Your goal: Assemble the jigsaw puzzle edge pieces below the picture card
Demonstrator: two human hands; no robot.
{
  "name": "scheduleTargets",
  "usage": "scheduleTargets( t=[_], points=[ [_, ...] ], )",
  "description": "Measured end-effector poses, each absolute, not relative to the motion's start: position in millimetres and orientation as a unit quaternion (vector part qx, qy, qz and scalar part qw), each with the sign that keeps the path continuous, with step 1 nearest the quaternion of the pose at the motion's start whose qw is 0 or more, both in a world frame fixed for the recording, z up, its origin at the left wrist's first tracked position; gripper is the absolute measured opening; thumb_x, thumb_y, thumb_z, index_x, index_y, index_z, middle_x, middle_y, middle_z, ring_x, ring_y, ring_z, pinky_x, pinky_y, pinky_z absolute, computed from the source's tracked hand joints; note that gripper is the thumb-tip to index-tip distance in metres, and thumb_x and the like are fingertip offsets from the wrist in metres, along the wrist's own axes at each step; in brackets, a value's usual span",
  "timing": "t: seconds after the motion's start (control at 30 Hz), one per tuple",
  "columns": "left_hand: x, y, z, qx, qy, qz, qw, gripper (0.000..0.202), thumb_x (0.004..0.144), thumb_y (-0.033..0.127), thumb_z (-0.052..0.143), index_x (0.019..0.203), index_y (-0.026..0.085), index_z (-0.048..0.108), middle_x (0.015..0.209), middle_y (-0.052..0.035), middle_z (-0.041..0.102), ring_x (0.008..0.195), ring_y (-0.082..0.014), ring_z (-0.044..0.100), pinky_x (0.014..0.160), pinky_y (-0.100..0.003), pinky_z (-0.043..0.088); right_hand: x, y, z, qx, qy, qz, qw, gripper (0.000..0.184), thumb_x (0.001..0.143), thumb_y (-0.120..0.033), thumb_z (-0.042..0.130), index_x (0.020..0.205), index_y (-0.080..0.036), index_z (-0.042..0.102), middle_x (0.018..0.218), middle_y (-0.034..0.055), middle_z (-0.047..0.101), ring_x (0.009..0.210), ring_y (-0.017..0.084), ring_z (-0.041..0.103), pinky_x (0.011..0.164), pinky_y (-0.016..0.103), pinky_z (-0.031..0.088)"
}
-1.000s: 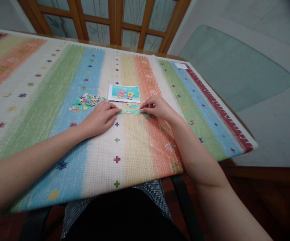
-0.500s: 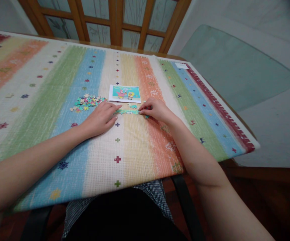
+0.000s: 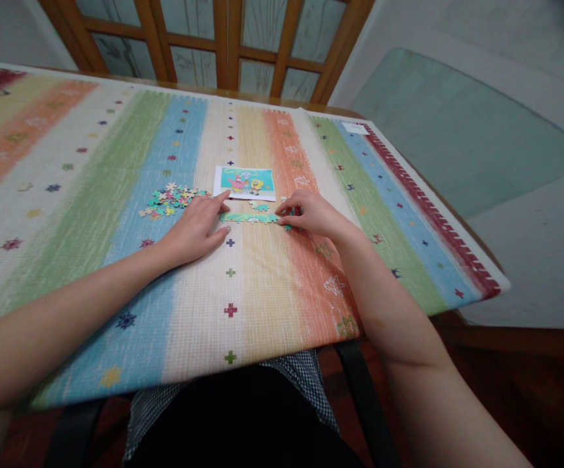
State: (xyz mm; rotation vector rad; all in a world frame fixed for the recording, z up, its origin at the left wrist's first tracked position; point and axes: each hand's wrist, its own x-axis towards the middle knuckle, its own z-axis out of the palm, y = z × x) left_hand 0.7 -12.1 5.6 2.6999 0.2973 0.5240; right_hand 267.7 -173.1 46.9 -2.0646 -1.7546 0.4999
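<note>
A narrow strip of joined jigsaw pieces [image 3: 250, 218], green and teal, lies flat across the table in front of me. At its left end rests my left hand [image 3: 201, 224], open, its fingers apart and its index finger reaching to the lower left edge of the picture card. My right hand [image 3: 306, 213] pinches a jigsaw piece at the strip's right end; the fingers hide most of that piece. Just above the strip lie a few loose teal pieces [image 3: 261, 207]. The picture card [image 3: 245, 183] shows cartoon figures on a teal ground.
Left of the card is a heap of mixed loose jigsaw pieces [image 3: 169, 198]. A single pale piece [image 3: 25, 186] lies far left. The striped tablecloth [image 3: 272, 286] covers the table, with a white paper slip [image 3: 355, 128] near the far right corner.
My left index finger has lifted off the strip's left end and spread up to the card, uncovering more of the strip. My right hand stays at the right end.
</note>
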Motion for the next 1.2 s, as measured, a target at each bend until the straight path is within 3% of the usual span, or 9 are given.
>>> scheduleTargets(
  t=[0.5,0.67,1.2],
  points=[
    [-0.1,-11.8,6.4,0.943,0.134,0.195,0.233,0.084,0.093,0.027,0.064,0.165,0.024,0.020,0.127,-0.0100,0.067,0.123,-0.0300,0.057,0.112,-0.052,0.040,264.6,-170.1,41.8,-0.726,-0.633,0.179,0.198,0.008,0.086,-0.029,0.079,0.093,-0.027,0.083,0.099,0.0075,0.073,0.091,0.023,0.064,0.084,0.037,0.048],
    [0.4,-12.6,7.7,0.944,0.133,0.192,0.232,0.085,0.093,0.026,0.064,0.165,0.021,0.019,0.125,-0.0107,0.068,0.121,-0.0300,0.057,0.112,-0.052,0.041,262.6,-170.1,40.8,-0.724,-0.636,0.175,0.200,0.009,0.086,-0.026,0.078,0.093,-0.026,0.082,0.098,0.0071,0.073,0.091,0.022,0.064,0.085,0.037,0.048],
    [0.4,-14.8,10.1,0.950,0.138,0.176,0.219,0.073,0.095,0.028,0.060,0.161,0.019,0.031,0.119,-0.0109,0.068,0.117,-0.0300,0.057,0.111,-0.052,0.041,256.6,-168.6,41.6,-0.714,-0.645,0.195,0.193,0.011,0.085,-0.024,0.077,0.094,-0.022,0.083,0.095,0.0068,0.071,0.086,0.019,0.063,0.082,0.033,0.048]
  ],
)
